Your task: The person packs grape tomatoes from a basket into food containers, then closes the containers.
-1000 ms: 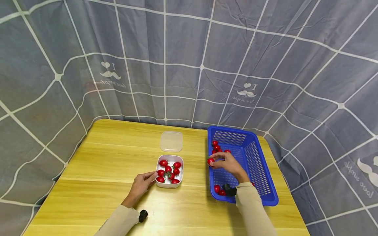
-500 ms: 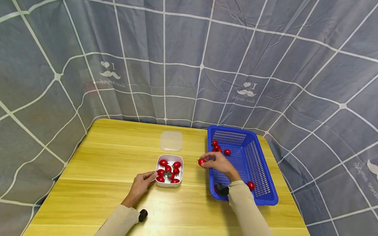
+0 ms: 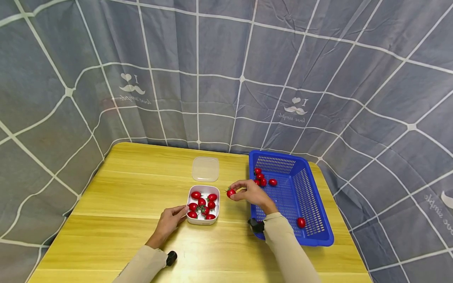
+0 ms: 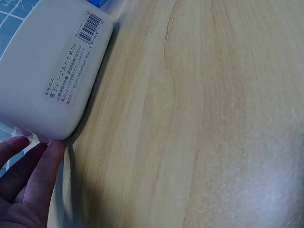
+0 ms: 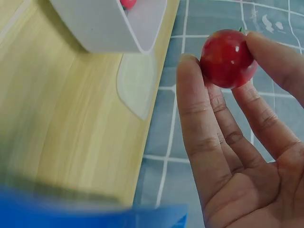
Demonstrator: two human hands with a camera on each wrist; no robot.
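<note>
My right hand [image 3: 249, 192] pinches a red cherry tomato [image 3: 231, 192] between thumb and fingertips, above the table between the white container and the blue basket. The right wrist view shows the held tomato [image 5: 228, 59] close up, round with a bit of green stem. The small white container [image 3: 201, 221] holds several cherry tomatoes [image 3: 201, 202], some with green stems. At its left side my left hand [image 3: 168, 222] touches the wall with its fingertips. In the left wrist view, nearly straight fingers [image 4: 40, 178] meet the lower corner of the labelled container [image 4: 28, 57].
A blue perforated basket [image 3: 315, 204] stands on the right of the wooden table [image 3: 116, 188]. Several tomatoes [image 3: 260, 177] lie at its far left, and one tomato [image 3: 301, 223] lies near its front right. A translucent lid [image 3: 205, 169] lies behind the container. A grey curtain [image 3: 219, 94] hangs behind.
My right hand has carried the tomato leftward, out from over the basket's left rim to near the container. My left hand stays at the container's side.
</note>
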